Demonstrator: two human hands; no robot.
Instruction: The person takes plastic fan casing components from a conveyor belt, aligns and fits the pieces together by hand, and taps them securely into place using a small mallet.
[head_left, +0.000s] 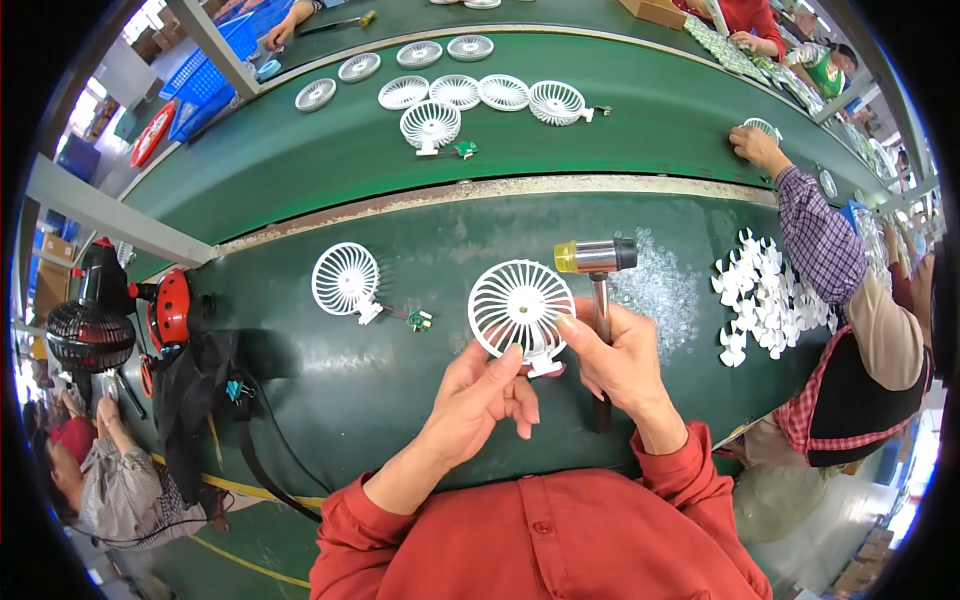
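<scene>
A spare fan grille (pixel 346 279) lies on the green table (pixel 300 370) to my left. My left hand (pixel 480 400) pinches the lower rim of the white fan grille (pixel 520 304) — thumb up against it. My right hand (pixel 620 360) steadies its right edge and, it seems, grips the mallet (pixel 598 262) handle too — head raised above.

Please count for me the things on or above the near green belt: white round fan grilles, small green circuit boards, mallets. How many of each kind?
White fan grilles: 2, one held, one lying
Green circuit board: 1
Mallet: 1
Total: 4
</scene>
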